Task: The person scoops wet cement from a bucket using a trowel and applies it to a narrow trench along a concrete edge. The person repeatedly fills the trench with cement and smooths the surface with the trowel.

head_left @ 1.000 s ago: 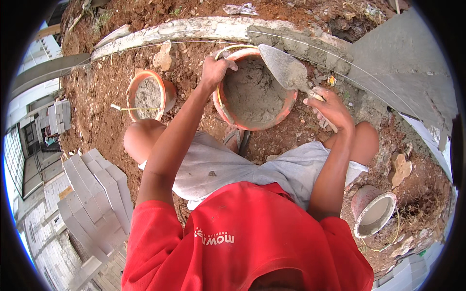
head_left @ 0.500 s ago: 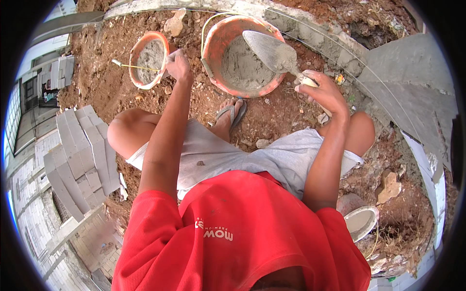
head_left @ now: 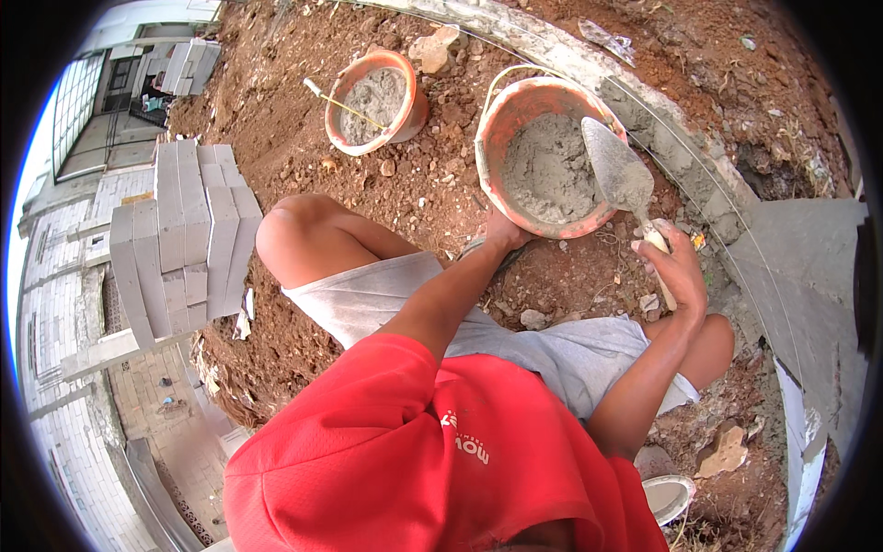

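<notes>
My right hand (head_left: 679, 267) is closed round the pale handle of a pointed trowel (head_left: 618, 170). The trowel's mortar-smeared blade lies over the right side of a large orange bucket (head_left: 489, 175), which holds grey mortar (head_left: 550, 170). My left hand (head_left: 506, 228) is at the bucket's near side, low against its wall. The fingers of that hand are hidden by the bucket. Farther left, a smaller orange bucket (head_left: 416, 115) of grey mortar tilts on the soil, with a thin yellow handle across its mouth.
Stacked grey blocks (head_left: 189, 239) stand at the left. Beyond the large bucket runs a mortar-covered footing (head_left: 681, 129) with taut strings along it. A grey slab (head_left: 800, 267) is at the right. A pale pail (head_left: 670, 497) sits behind my right elbow. Stones lie about the reddish soil (head_left: 276, 110).
My left hand has left the small bucket and moved right to the large bucket's near side. The view has turned, shifting the scene rightward. The trowel stays in my right hand over the large bucket.
</notes>
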The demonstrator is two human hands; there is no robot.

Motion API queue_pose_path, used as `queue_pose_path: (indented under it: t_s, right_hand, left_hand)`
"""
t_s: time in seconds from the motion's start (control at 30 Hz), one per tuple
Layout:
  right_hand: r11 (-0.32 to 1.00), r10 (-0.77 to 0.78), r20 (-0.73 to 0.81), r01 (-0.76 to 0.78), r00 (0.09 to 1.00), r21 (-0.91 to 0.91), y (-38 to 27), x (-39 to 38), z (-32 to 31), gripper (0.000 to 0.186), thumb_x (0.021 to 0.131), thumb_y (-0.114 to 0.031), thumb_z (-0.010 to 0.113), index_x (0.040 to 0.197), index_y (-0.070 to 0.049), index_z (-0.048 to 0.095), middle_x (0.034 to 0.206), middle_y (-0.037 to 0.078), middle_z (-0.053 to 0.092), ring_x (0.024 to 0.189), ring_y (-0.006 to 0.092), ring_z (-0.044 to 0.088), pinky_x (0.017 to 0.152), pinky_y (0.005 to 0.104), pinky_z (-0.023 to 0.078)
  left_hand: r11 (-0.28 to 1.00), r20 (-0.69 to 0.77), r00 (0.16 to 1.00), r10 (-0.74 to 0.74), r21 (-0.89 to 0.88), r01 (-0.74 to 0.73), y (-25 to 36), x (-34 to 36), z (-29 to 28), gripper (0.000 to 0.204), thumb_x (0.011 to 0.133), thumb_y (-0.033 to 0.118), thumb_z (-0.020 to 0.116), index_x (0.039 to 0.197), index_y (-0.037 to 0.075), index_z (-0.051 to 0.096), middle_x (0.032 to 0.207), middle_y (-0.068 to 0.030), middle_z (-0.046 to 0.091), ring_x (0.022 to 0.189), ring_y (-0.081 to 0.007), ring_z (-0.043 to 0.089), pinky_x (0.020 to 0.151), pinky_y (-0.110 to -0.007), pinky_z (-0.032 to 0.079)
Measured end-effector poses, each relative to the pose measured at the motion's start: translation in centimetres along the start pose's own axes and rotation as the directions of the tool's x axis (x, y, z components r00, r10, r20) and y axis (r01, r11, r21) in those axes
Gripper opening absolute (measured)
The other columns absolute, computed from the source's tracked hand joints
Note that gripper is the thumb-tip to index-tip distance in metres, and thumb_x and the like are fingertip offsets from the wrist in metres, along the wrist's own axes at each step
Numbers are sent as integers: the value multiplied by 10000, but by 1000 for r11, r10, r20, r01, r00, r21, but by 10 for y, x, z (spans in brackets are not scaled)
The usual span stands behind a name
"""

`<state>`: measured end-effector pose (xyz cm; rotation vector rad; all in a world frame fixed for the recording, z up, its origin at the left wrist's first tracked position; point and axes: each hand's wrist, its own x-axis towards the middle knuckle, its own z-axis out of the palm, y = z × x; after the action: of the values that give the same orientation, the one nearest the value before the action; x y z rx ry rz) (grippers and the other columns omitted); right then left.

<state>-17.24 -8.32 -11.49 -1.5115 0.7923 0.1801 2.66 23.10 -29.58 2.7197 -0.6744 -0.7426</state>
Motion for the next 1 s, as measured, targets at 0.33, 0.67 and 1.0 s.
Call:
queue_pose_path:
  t_s: [0.33,0.67,1.0]
  right_hand:
    - [999,-15,35,16,999,-44,-13,24,7,404,861,-199,782,1202,5,706,915,36,686,691,112,571,650,277,489]
    - [987,-115,275,141,954,-77,-38,55,39,453,861,-192,781,1237,41,681,933,42,678,725,115,600,637,281,495]
    - [992,-71,292,98,954,-79,-17,63,28,399,840,-174,787,1173,32,710,915,46,692,748,116,623,626,300,508]
  left_hand:
    - [887,-195,886,-421,115,447,-25,18,-114,676,744,331,855,1307,73,583,1353,-215,508,1302,-396,536,1048,-513,520]
    - [749,-448,760,-470,254,613,-114,-66,-507,787,622,497,921,1282,117,721,1279,-150,730,1207,-279,684,1024,-428,548]
    - [344,-768,373,-521,210,915,-231,-287,-599,1089,573,495,988,1447,-19,591,1379,-301,648,1305,-365,636,1146,-428,464]
